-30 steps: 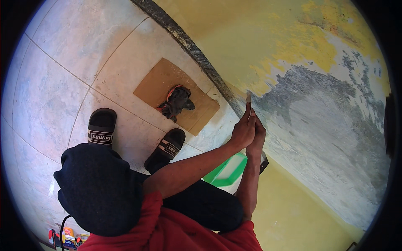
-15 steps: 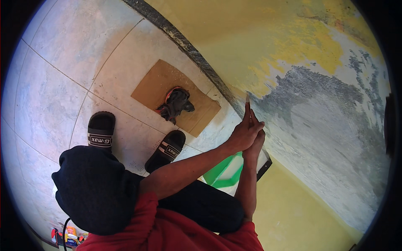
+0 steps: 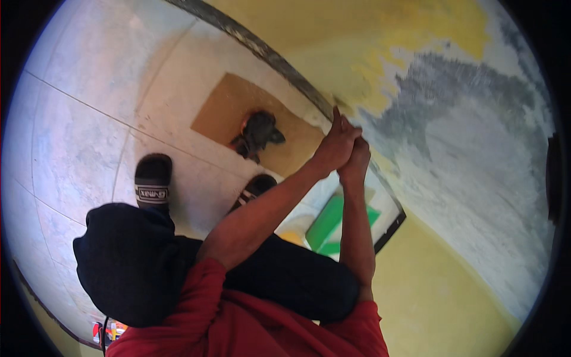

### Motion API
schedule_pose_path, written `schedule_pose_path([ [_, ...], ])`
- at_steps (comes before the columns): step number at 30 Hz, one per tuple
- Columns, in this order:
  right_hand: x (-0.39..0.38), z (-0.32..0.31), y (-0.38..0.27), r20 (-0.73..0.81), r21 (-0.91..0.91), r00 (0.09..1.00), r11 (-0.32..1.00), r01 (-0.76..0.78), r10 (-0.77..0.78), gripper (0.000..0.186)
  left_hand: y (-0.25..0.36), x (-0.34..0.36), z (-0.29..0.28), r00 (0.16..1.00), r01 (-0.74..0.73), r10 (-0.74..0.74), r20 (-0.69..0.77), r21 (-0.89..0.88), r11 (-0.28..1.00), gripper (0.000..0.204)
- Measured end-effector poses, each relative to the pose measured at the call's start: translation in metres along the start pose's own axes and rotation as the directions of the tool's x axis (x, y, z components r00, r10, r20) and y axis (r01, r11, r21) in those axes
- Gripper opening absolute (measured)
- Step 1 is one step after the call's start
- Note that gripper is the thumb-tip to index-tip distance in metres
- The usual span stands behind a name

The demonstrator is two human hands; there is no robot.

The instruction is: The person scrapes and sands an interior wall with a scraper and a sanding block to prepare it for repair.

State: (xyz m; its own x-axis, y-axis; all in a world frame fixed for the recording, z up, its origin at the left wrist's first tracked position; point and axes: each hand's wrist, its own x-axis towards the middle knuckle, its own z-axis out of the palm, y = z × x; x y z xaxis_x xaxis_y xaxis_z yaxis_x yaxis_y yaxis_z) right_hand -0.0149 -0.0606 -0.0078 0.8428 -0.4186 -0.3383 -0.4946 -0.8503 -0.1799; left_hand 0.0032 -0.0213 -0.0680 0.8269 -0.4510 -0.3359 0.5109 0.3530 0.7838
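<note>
Where left hand [image 3: 338, 147] overlaps right hand [image 3: 358, 160], fingers [image 3: 337, 119] mostly curled, contents impossible to tell, one sandal [image 3: 259, 185] part-hidden.

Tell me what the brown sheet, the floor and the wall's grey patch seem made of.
Brown sheet: probably cardboard, matte, flat and tan.
Floor: likely ceramic tile, pale, smooth-looking, with thin joint lines.
Grey patch: perhaps bare cement or plaster, dull, ragged yellow paint nearby.

Left hand [image 3: 336, 149] right against right hand [image 3: 357, 162], close beside the patchy wall [image 3: 470, 137]; and there, to their left, a dark bundle [image 3: 260, 131] sits on cardboard [image 3: 217, 110]!
</note>
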Motion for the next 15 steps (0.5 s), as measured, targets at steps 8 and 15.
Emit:
schedule_pose_path([
  [8, -0.038, -0.032, 0.013, -0.157, 0.475, 0.981, 0.880, -0.029, 0.117, 0.037, 0.065, -0.039, 0.020, 0.920, 0.359, -0.342, 0.191, -0.063, 0.931, 0.094],
  [15, -0.039, -0.030, 0.000, -0.198, 0.476, 0.972, 0.879, -0.016, 0.125, 0.037, 0.056, -0.038, 0.015, 0.937, 0.277, -0.252, 0.243, -0.077, 0.958, 0.095],
])
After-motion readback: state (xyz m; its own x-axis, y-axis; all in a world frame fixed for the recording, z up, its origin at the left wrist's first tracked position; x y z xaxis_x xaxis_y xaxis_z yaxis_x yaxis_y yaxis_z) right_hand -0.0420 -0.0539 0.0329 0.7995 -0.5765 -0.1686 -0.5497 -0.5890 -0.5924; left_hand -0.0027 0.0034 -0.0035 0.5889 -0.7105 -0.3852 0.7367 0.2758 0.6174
